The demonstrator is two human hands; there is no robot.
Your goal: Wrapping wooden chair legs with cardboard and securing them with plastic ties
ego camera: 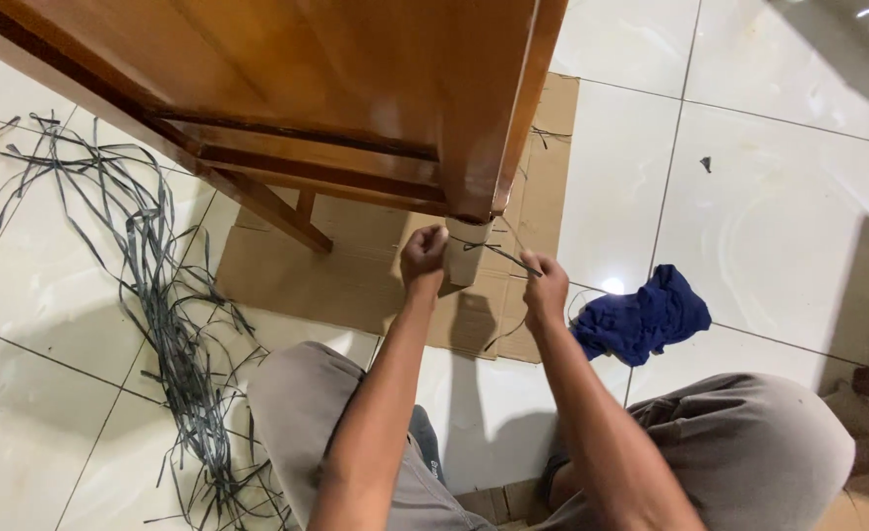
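Now, at the left of the frame a tangle of grey straps [164,324] sprawls over the tiles, well apart from the hands. At centre, the left hand [423,258] is clenched against the cardboard wrap [466,254] on the leg [474,147] of the wooden furniture, pinning a strap [498,253] that runs round it. Just right of it, the right hand [545,287] pinches the strap's free end, drawn taut. Judging from this, the strap could slip off the wrap or snap if the pull turns uneven, and the wrap could slide down the leg. A flat cardboard sheet [356,265] lies beneath. Further right a blue cloth [641,317] sits on the floor near the right wrist, clear of the strap
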